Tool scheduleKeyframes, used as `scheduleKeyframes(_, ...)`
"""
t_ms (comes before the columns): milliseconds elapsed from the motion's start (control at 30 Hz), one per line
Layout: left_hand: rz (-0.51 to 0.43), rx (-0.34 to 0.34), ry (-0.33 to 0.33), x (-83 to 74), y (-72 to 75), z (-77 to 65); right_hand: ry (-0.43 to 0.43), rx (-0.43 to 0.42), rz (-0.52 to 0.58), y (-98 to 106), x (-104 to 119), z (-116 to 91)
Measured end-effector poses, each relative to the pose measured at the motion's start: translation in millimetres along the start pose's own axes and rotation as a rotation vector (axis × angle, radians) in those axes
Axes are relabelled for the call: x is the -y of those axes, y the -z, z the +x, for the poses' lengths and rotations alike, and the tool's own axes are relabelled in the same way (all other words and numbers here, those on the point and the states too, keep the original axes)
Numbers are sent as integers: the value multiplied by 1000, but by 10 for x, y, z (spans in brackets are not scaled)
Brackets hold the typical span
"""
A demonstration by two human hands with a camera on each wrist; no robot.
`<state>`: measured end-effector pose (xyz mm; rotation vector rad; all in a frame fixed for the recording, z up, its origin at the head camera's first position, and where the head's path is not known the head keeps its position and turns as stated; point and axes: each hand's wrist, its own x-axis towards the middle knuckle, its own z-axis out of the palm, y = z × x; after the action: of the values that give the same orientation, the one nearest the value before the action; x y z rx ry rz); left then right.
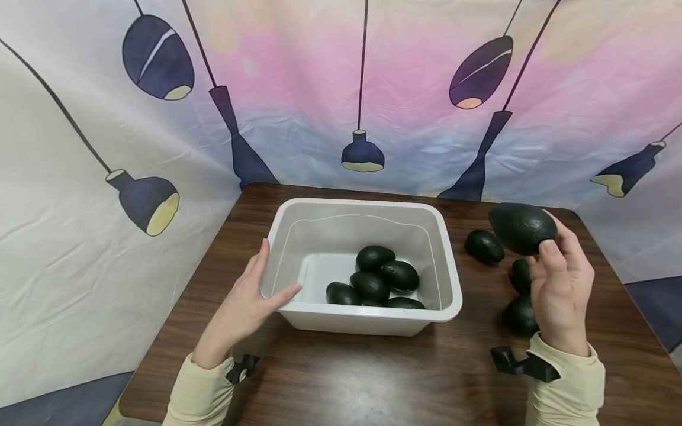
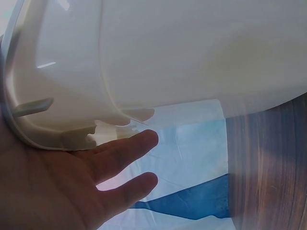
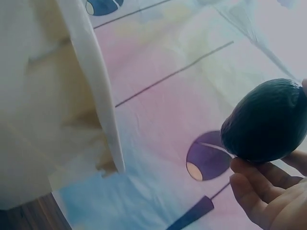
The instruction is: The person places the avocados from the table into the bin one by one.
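Note:
My right hand (image 1: 562, 284) holds a dark green avocado (image 1: 522, 228) up above the right side of the table, thumb on its near side and fingers behind. The same avocado (image 3: 266, 120) fills the right of the right wrist view. My left hand (image 1: 247, 299) rests at the near left corner of a white plastic tub (image 1: 450, 284), its thumb over the rim. In the left wrist view the fingers (image 2: 127, 153) extend straight along the outside wall. Several avocados (image 1: 370, 287) lie inside the tub, mostly toward its right and near side.
Right of the tub, loose avocados lie on the brown wood-grain table (image 1: 373, 378): one farther back (image 1: 484, 247), others (image 1: 520, 315) partly hidden behind my right hand. A printed cloth (image 1: 298, 89) with lamp drawings hangs behind the table. Each wrist wears a black strap (image 1: 524, 365).

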<state>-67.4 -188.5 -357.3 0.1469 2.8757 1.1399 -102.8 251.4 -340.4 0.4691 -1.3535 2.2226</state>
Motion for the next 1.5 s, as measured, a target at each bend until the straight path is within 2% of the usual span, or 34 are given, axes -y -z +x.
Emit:
scheduleKeyframes(200,-2,1,-3,-7,-1,2,-32,50,-52,-115,25,-52)
scheduleKeyframes(400,6,1,3,-5,2,-5,-24,101,-118,-208,25,-87)
scheduleKeyframes(567,0,3,6,4,7,-6,4,166,-295,-275,-5,-106)
scheduleKeyframes(633,0,5,8,6,8,-5,23,183,-435,-305,-16,-120)
scheduleKeyframes(733,0,3,5,9,5,0,25,221,-549,-364,-30,-142)
scheduleKeyframes(800,-2,3,4,10,2,2,13,259,-550,-410,-37,-157)
scheduleKeyframes(967,-3,0,7,9,-1,0,-29,361,-410,-563,-48,-171)
scheduleKeyframes(1133,0,-1,4,8,0,3,-49,406,-362,-699,-24,-188)
scheduleKeyframes(1367,-1,1,4,6,0,6,9,446,-608,-758,45,-198)
scheduleKeyframes(1500,0,1,5,9,-2,5,52,390,-595,-695,84,-175)
